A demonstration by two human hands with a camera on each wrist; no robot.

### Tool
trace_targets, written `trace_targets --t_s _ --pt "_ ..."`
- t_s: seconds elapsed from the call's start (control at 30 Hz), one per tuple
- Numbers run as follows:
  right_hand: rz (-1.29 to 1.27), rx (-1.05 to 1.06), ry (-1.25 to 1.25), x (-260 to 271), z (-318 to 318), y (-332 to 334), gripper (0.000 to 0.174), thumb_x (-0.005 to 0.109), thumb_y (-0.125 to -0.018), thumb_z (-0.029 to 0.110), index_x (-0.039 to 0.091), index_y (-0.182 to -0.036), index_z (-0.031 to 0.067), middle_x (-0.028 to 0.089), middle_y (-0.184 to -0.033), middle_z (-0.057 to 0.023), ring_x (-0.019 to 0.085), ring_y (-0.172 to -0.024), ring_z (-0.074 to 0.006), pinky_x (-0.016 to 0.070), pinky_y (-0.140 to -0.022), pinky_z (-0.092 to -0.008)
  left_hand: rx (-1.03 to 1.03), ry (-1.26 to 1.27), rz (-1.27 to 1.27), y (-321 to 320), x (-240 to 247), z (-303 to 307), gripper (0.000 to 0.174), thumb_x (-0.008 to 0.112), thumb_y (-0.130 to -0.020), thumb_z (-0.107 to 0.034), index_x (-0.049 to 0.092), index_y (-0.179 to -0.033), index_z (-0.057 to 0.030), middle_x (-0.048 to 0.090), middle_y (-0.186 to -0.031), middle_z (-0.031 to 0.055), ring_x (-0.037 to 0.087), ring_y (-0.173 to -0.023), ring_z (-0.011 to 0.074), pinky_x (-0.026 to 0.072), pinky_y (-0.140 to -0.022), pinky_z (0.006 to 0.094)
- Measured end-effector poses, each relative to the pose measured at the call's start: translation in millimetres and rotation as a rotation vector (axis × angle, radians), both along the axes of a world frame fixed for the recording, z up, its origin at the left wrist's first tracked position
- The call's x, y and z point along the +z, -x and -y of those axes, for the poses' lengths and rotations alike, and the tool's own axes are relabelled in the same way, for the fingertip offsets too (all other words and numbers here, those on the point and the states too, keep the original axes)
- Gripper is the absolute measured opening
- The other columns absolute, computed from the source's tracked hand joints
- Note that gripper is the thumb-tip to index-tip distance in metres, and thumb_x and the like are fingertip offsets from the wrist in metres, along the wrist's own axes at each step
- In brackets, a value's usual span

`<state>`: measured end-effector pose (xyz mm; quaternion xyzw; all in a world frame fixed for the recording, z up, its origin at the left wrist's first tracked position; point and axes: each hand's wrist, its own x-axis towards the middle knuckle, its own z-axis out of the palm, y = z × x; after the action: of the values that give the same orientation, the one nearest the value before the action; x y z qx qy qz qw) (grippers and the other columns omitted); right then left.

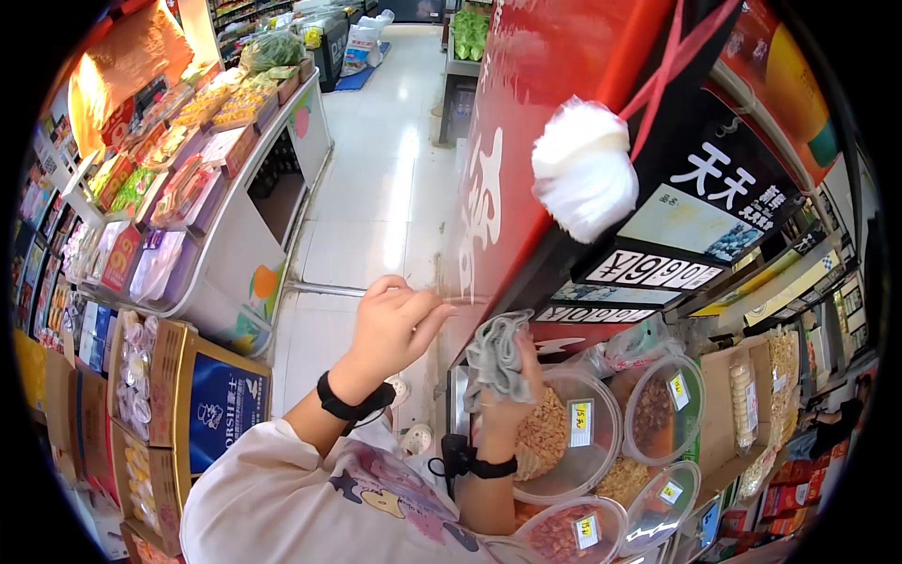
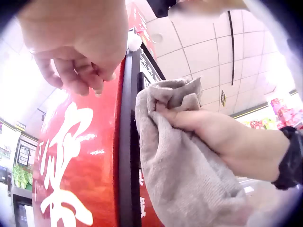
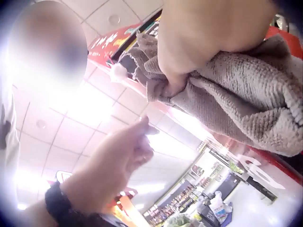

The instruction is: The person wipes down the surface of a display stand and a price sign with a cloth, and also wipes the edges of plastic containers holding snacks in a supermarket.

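Observation:
My right hand (image 1: 512, 399) grips a crumpled grey cloth (image 1: 500, 357) beside the lower edge of a tall red panel (image 1: 489, 188). In the left wrist view the thumb of the right hand (image 2: 213, 135) presses into the folds of the cloth (image 2: 177, 170), which hangs down next to the panel's black edge. The right wrist view shows the cloth (image 3: 246, 94) bunched under the right hand (image 3: 208, 38). My left hand (image 1: 393, 324) is raised to the left of the panel, holding nothing, its fingers loosely bent.
Round lidded tubs of snacks (image 1: 568, 432) with price labels stand below the cloth. A white fluffy ball (image 1: 584, 169) hangs on a red ribbon by the panel. To the left are a produce counter (image 1: 225, 188) and cardboard boxes (image 1: 178, 423); a tiled aisle (image 1: 362, 188) runs between.

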<state>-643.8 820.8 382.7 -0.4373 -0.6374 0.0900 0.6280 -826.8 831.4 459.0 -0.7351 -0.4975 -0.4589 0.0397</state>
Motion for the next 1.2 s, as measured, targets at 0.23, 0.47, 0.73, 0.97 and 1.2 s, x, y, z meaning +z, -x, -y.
trace_targets --t_s 0.23,0.47,0.73,0.97,1.2 --pt "0.057 -0.089 -0.067 3.6 -1.9 20.8 0.051 0.075 -0.077 0.01 0.059 -0.124 -0.0011 0.061 -0.127 -0.0229 0.058 -0.119 -0.0408 0.0435 -0.105 -0.0503 0.005 -0.051 0.049 31.1 5.6 -13.5 0.015 0.07 -0.083 -0.009 0.063 -0.07 -0.0075 0.052 -0.053 0.0022 0.05 -0.049 0.0211 0.0454 -0.073 0.0337" --pt "0.033 -0.044 -0.263 101.8 -18.2 28.0 0.041 0.062 -0.091 0.027 0.064 -0.121 -0.0006 0.063 -0.124 -0.024 0.059 -0.118 -0.0406 0.0454 -0.102 -0.0477 0.021 -0.081 0.064 38.4 32.9 -21.8 0.018 0.066 -0.085 -0.005 0.063 -0.068 -0.0047 0.057 -0.056 0.003 0.052 -0.052 0.0212 0.0451 -0.074 0.0346" --pt "0.074 -0.102 -0.36 116.5 -25.4 24.6 0.036 0.057 -0.086 0.012 0.066 -0.119 0.0024 0.064 -0.123 -0.0209 0.062 -0.115 -0.0344 0.0463 -0.101 -0.0421 0.001 0.016 0.148 30.8 33.5 -35.6 0.024 0.062 -0.092 -0.009 0.062 -0.068 -0.0039 0.058 -0.056 0.0027 0.052 -0.067 0.0204 0.0427 -0.07 0.0341" --pt "-0.01 -0.162 -0.179 12.8 -9.6 38.0 0.033 0.061 -0.085 0.009 0.067 -0.117 0.0067 0.065 -0.123 -0.0192 0.062 -0.114 -0.0357 0.0482 -0.099 -0.0445 -0.047 0.104 0.131 17.9 18.9 -40.5 0.023 0.063 -0.092 -0.01 0.065 -0.07 -0.0042 0.057 -0.055 0.0034 0.051 -0.067 0.0207 0.0426 -0.067 0.0332" --pt "-0.071 -0.173 -0.065 -85.9 -0.7 39.7 0.032 0.065 -0.086 0.016 0.066 -0.116 0.0056 0.065 -0.122 -0.0195 0.063 -0.113 -0.0369 0.0486 -0.099 -0.0438 -0.078 0.115 0.103 7.7 14.0 -36.7 0.022 0.062 -0.091 -0.009 0.064 -0.07 -0.0045 0.057 -0.054 0.003 0.051 -0.066 0.0206 0.0427 -0.067 0.0333"
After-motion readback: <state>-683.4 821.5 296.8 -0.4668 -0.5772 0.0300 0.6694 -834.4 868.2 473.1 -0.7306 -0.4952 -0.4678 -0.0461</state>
